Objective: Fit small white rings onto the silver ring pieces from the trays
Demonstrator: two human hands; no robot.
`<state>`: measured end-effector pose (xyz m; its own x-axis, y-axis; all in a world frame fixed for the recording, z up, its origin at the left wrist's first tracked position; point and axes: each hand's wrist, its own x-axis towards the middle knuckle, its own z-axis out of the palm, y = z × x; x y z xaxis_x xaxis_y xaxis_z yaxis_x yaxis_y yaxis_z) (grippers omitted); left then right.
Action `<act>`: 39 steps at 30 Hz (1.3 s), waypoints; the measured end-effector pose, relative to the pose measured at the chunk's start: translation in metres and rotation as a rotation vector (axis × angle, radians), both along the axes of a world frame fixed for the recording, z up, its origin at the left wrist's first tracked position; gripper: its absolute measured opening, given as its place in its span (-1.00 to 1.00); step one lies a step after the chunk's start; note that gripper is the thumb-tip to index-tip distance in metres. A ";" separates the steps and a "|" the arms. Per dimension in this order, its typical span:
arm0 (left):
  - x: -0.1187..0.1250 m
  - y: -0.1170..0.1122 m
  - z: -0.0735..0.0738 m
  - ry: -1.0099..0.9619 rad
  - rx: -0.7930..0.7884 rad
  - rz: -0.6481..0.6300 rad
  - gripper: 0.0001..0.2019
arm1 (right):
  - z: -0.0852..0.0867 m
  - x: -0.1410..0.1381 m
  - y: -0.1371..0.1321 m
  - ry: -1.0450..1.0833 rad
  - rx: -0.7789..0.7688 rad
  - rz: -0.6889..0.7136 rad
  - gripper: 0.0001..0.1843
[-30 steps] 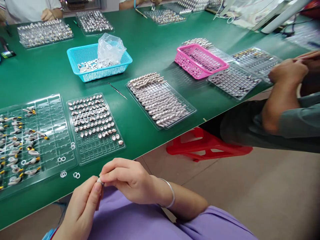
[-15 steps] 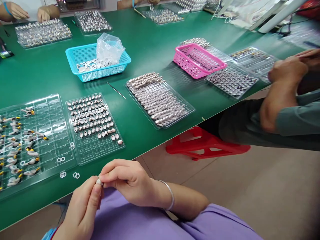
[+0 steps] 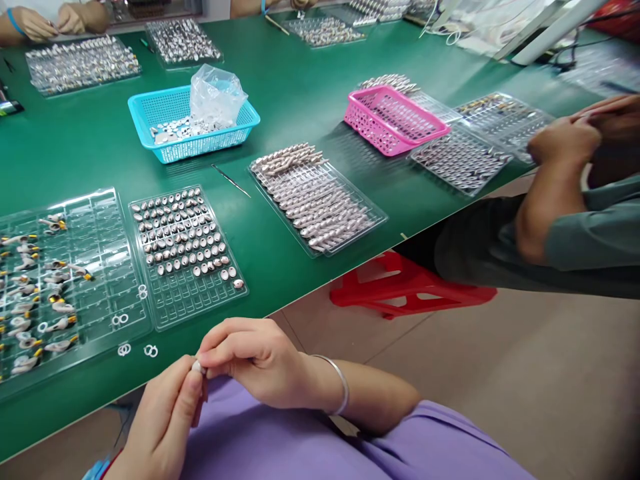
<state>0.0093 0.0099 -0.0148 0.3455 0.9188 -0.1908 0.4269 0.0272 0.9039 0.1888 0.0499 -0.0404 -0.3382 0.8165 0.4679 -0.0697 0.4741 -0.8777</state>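
Pinched between my two hands is a small whitish rounded part (image 3: 199, 367), mostly covered by fingertips. My left hand (image 3: 163, 413) is closed on it from below, thumb against its side. From the right, the thumb and forefinger of my right hand (image 3: 260, 363) press on its top. Beyond the hands lies a clear tray of small white oval parts with dark openings (image 3: 187, 230). To its left, a larger clear tray (image 3: 95, 267) holds several grey-white pieces with yellow ends. Thin white rings (image 3: 151, 351) lie near the table edge.
A blue basket (image 3: 145, 137) holds white pieces and a plastic bag; tweezers (image 3: 231, 181) lie in front. A tray of pale stick-like parts (image 3: 320, 207) and a pink basket (image 3: 395, 137) stand rightward. A co-worker's arm (image 3: 555, 193) is at right, a red stool (image 3: 410, 293) below.
My hands keep nearly the same pinch on the small whitish part. The view has shifted slightly. The hands of the co-worker at the far left have come together.
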 end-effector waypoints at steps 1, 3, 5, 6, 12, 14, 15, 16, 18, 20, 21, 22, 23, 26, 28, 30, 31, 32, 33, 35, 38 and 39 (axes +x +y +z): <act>-0.001 0.000 -0.001 -0.021 -0.042 0.002 -0.59 | 0.000 0.000 0.000 -0.003 0.002 -0.001 -0.87; -0.002 -0.001 -0.002 -0.065 -0.127 0.002 -0.59 | 0.000 0.000 0.000 -0.012 0.013 0.000 -0.86; -0.003 -0.002 -0.004 -0.095 -0.188 0.005 -0.59 | 0.000 0.001 -0.001 -0.014 0.024 0.005 -0.85; -0.004 -0.002 -0.005 -0.097 -0.194 0.007 -0.59 | -0.001 0.001 -0.001 -0.010 0.026 0.007 -0.85; -0.002 -0.003 -0.002 0.000 0.009 -0.017 -0.61 | -0.003 -0.001 -0.001 0.036 -0.020 -0.003 -0.89; -0.001 -0.003 -0.001 0.027 0.070 -0.019 -0.62 | -0.003 0.000 -0.002 0.042 -0.032 0.001 -0.89; 0.000 -0.002 0.000 0.034 0.088 -0.016 -0.62 | -0.003 0.000 -0.002 0.046 -0.034 0.004 -0.89; 0.000 -0.002 0.000 0.034 0.096 -0.013 -0.62 | -0.003 0.000 -0.001 0.046 -0.035 0.009 -0.89; 0.000 -0.001 0.000 0.018 0.066 -0.013 -0.60 | -0.002 0.002 -0.001 0.032 -0.036 0.022 -0.88; -0.001 -0.001 -0.001 -0.030 -0.020 -0.017 -0.58 | -0.001 0.004 0.000 0.002 -0.031 0.049 -0.86; -0.002 0.000 -0.002 -0.063 -0.081 -0.015 -0.57 | -0.001 0.004 0.001 -0.013 -0.032 0.069 -0.85; -0.003 0.000 -0.003 -0.101 -0.145 -0.014 -0.56 | -0.001 0.005 0.002 -0.023 -0.041 0.094 -0.85; -0.004 0.000 -0.004 -0.137 -0.208 -0.010 -0.55 | -0.001 0.006 0.003 -0.029 -0.058 0.123 -0.85; -0.008 -0.002 -0.008 -0.221 -0.375 -0.007 -0.57 | -0.001 0.008 0.007 -0.012 -0.145 0.203 -0.87; -0.009 -0.004 -0.009 -0.263 -0.460 -0.009 -0.57 | -0.001 0.009 0.011 0.003 -0.198 0.244 -0.88; -0.008 -0.005 -0.011 -0.293 -0.537 -0.007 -0.56 | 0.001 0.011 0.014 -0.014 -0.248 0.289 -0.89; -0.007 -0.005 -0.011 -0.301 -0.567 -0.003 -0.55 | 0.002 0.011 0.016 -0.035 -0.283 0.321 -0.89; -0.006 -0.006 -0.012 -0.306 -0.597 0.000 -0.54 | 0.003 0.012 0.018 -0.058 -0.329 0.360 -0.88; -0.005 -0.006 -0.012 -0.311 -0.624 0.006 -0.53 | 0.004 0.013 0.020 -0.077 -0.383 0.406 -0.86; -0.003 -0.008 -0.013 -0.334 -0.680 0.030 -0.52 | 0.006 0.013 0.024 -0.098 -0.495 0.493 -0.83; -0.001 -0.010 -0.014 -0.387 -0.755 0.081 -0.52 | 0.005 0.011 0.026 -0.070 -0.628 0.554 -0.79; -0.001 -0.011 -0.014 -0.398 -0.772 0.099 -0.52 | 0.004 0.010 0.026 -0.045 -0.668 0.558 -0.79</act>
